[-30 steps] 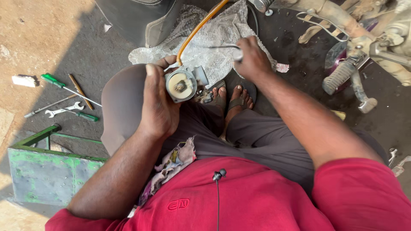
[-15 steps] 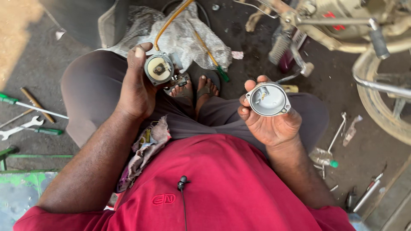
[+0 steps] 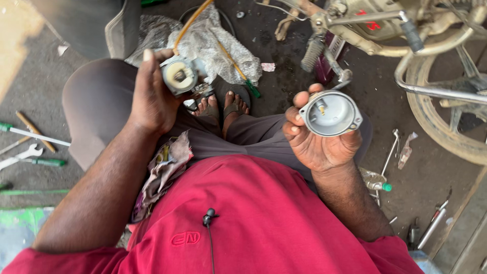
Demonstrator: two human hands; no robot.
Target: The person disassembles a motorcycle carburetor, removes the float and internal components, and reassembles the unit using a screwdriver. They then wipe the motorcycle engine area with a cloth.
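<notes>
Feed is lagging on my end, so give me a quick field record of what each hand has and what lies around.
left hand: left hand grips a carburetor body, open side toward the camera
right hand: right hand holds a round metal bowl cover, hollow side up
hose: yellow hose runs up from the carburetor body
left floor: spanner and screwdrivers
right side: motorcycle wheel
lap: rag on the thigh
</notes>
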